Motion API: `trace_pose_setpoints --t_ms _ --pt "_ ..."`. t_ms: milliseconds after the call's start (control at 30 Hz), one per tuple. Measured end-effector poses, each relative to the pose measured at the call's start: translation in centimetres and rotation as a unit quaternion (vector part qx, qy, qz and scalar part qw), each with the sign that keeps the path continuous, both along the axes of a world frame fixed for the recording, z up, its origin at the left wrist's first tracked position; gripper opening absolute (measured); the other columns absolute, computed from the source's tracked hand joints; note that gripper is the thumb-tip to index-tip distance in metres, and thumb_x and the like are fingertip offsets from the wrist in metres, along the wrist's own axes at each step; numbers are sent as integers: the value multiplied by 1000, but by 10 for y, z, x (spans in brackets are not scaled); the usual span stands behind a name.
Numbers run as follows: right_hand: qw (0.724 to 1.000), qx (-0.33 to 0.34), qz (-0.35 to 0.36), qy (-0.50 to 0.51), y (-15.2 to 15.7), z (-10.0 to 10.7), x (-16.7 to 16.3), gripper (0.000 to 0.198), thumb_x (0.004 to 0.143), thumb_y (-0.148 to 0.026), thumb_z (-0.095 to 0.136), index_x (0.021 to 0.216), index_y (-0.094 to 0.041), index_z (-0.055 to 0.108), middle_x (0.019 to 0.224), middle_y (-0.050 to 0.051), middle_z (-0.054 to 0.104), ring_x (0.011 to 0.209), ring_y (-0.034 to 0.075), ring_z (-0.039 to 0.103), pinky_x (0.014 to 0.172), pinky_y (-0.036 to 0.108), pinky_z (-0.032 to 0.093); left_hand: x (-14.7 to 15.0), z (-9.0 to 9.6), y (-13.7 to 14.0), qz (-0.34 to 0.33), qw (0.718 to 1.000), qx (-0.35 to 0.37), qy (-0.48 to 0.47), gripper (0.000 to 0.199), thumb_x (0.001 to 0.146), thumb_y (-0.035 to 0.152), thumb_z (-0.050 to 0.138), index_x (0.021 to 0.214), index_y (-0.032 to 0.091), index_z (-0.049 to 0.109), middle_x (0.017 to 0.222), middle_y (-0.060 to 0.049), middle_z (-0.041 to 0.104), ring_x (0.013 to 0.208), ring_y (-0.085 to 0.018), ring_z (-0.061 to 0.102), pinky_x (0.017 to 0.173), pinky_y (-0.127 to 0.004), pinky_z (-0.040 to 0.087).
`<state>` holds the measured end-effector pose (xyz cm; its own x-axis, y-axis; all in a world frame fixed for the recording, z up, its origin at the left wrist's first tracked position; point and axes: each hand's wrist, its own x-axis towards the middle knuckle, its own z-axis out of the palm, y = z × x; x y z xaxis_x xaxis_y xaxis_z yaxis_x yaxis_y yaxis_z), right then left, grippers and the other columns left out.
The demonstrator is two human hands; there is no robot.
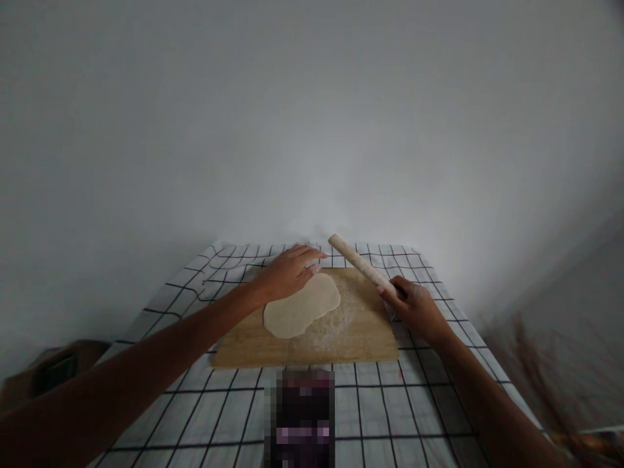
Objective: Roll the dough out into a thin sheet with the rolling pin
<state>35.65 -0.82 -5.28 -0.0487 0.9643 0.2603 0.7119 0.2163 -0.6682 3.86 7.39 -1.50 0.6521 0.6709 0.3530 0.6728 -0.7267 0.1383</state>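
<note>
A flat, rolled-out sheet of dough (pixel 299 312) with an uneven outline lies on a wooden board (pixel 244 348). Over the dough's far side is my left hand (pixel 292 270), its fingers stretched out to the right and holding nothing; whether it touches the dough I cannot tell. My right hand (pixel 414 302) grips one end of a pale rolling pin (pixel 361 263) at the board's right edge. The pin is raised and slants up to the left, apart from the dough. White flour (pixel 336 328) is scattered on the board right of the dough.
Under the board is a white cloth with black grid lines (pixel 234 416), wrinkled at its far left. A plain wall (pixel 312 130) rises behind the table. A blurred-out dark object (pixel 305 416) sits at the near middle. Low on the left stands a brownish box-like thing (pixel 58 367).
</note>
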Motion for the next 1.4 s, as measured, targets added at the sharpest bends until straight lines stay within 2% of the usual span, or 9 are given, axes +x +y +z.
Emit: trace_pose_setpoints --t_ms 67,133,267,400,567,733,900,1133,1400 --pt "1000 2 4 -6 -1 1 -1 46 95 -66 54 81 -23 59 58 -5 48 54 13 44 51 25 27 -7 -11 -12 -29 999 10 28 46 106 27 34 150 22 47 161 -7 45 153 -25 32 125 -46 28" --pt "1000 5 7 -13 -1 2 -1 45 95 -65 54 82 -23 60 58 -5 48 54 13 45 51 25 28 -14 -25 -22 -42 996 -10 74 53 108 30 33 161 23 31 169 -6 31 158 -26 21 128 -50 20" --pt "1000 -5 4 -15 0 0 -2 43 95 -64 54 85 -23 62 59 -4 51 56 14 47 52 26 29 -19 -41 -35 -36 992 -29 118 58 110 39 29 165 21 20 171 -8 25 158 -26 20 129 -49 17" --pt "1000 -6 -1 -9 1 -3 0 44 95 -64 54 82 -22 61 59 -5 49 56 13 46 52 26 29 -23 -39 -44 -13 992 -12 123 58 110 38 26 165 19 21 171 -9 22 159 -25 18 129 -48 17" --pt "998 30 -8 54 -4 3 -2 44 97 -65 53 84 -23 57 61 -6 43 55 12 42 51 25 28 -28 -37 -59 14 997 0 80 56 108 37 33 161 18 32 168 -10 33 155 -26 29 128 -47 25" --pt "991 55 -22 117 -8 7 -4 39 100 -62 50 94 -23 55 68 -4 51 59 13 46 53 25 34 -24 -38 -64 55 998 -22 29 55 106 37 39 156 13 42 165 -13 37 154 -27 33 128 -49 28" --pt "999 10 14 34 -7 5 -3 39 97 -60 56 101 -22 62 64 -6 45 56 13 43 51 25 29 -22 -41 -62 76 996 -53 -8 56 105 40 41 153 13 45 164 -12 40 153 -26 33 128 -48 26" --pt "994 -34 18 -100 -8 11 7 63 97 -72 44 60 -21 51 54 -3 43 53 12 41 52 26 24 -24 -30 -62 104 972 -120 -171 47 104 32 33 144 17 54 148 -9 60 140 -24 53 120 -46 41" --pt "983 -28 5 -182 -11 13 2 69 97 -75 40 57 -21 54 53 -1 52 52 13 47 54 27 25 -25 -20 -65 61 979 -76 -178 43 105 29 35 141 21 56 149 -7 59 143 -22 49 123 -47 37"
